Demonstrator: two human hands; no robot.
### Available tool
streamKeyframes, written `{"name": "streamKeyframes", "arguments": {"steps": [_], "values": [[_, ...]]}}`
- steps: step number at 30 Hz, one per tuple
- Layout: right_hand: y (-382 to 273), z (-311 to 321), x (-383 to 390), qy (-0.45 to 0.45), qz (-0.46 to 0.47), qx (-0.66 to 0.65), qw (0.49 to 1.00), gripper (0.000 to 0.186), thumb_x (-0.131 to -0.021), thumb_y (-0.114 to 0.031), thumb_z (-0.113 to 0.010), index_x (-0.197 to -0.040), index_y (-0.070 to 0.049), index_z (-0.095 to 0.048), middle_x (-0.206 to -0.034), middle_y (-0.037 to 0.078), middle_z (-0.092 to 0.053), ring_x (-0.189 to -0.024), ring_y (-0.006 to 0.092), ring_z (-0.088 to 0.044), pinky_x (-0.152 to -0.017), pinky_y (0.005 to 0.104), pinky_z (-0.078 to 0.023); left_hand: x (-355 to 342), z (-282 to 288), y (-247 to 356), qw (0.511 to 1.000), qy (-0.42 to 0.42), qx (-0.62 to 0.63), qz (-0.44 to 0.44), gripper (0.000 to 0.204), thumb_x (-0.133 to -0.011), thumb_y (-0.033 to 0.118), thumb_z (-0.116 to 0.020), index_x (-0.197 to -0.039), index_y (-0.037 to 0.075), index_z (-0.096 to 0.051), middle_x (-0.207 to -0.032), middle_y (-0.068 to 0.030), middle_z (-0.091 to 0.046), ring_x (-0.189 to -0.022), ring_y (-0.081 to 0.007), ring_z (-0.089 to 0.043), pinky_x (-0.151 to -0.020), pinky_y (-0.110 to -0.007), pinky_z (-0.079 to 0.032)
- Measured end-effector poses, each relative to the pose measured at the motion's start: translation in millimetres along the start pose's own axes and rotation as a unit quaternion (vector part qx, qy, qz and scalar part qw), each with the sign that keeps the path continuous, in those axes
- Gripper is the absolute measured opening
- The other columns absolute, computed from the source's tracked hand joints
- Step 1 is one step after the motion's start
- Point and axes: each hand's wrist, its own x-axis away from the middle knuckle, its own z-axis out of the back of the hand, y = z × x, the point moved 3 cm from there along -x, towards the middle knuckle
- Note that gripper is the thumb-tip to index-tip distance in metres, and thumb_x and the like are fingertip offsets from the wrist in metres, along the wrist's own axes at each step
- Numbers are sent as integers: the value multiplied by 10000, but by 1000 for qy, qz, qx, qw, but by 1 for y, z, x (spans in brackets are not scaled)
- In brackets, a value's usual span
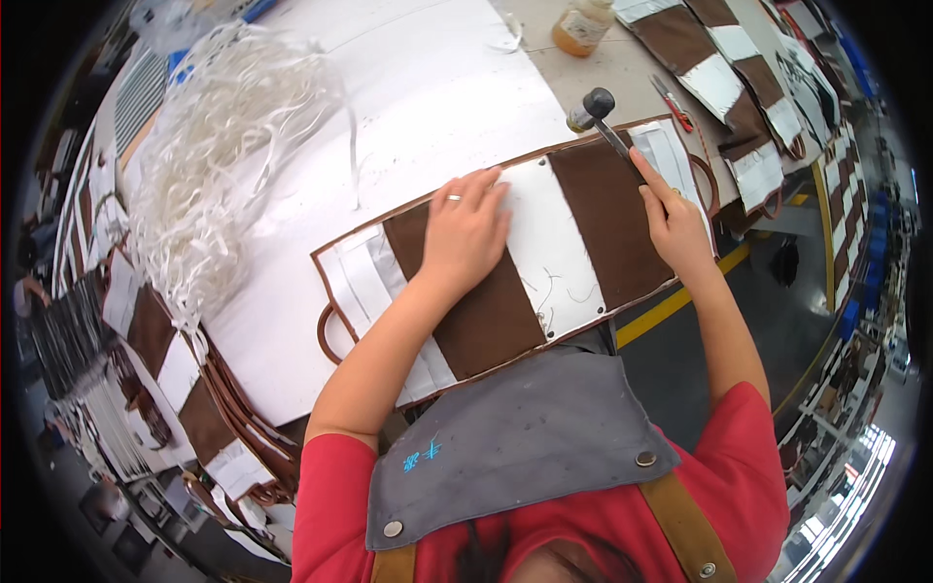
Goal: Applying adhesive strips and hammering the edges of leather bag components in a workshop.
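A flat brown-and-white striped bag panel (569, 243) with brown edging lies across the white table (408, 87). My left hand (466, 231), a ring on one finger, presses palm down on its middle, fingers spread over a white stripe. My right hand (673, 222) grips the handle of a black-headed hammer (601, 109). The hammer head is raised above the panel's far right corner. A round brown handle loop (328, 335) sticks out from the panel's left end.
A heap of white strips (214, 146) fills the table's left. Stacks of similar striped panels lie at the lower left (185, 389) and upper right (724, 68). An amber glue jar (581, 24) and a red tool (673, 102) lie beyond the hammer.
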Motion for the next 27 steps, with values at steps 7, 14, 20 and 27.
{"name": "streamKeyframes", "arguments": {"steps": [7,14,20,27], "values": [[18,-40,15,-61,46,85,993,519,-899,-156,-494,-1367,-316,-338,-633,147,-542,-536,307,-560,-477,395,-446,-15,-32,9,999,-11,-10,-52,346,-846,213,-532,-1167,85,-521,-1273,-59,-484,-1208,-208,-422,-1032,-389,-276],[4,-22,9,-8,31,50,998,535,-884,-166,-508,-1359,-345,-340,-630,131,-535,-547,314,-560,-503,403,-464,-15,-28,6,999,-19,-7,-36,343,-848,210,-529,-1171,95,-524,-1272,-38,-491,-1215,-191,-422,-1033,-379,-274],[30,-26,-9,2,-43,60,997,436,-909,-217,-457,-1330,-312,-392,-647,169,-560,-618,356,-567,-563,441,-454,-5,-21,1,998,-23,-22,-51,341,-832,181,-536,-1164,104,-538,-1268,-27,-506,-1202,-175,-438,-1022,-372,-290],[58,11,-49,213,-20,45,976,369,-870,-214,-505,-1238,-220,-518,-823,171,-605,-738,326,-583,-678,417,-460,30,24,-49,996,-25,-70,-46,343,-839,148,-513,-1180,115,-540,-1278,-21,-508,-1220,-179,-431,-1032,-376,-265]]}}
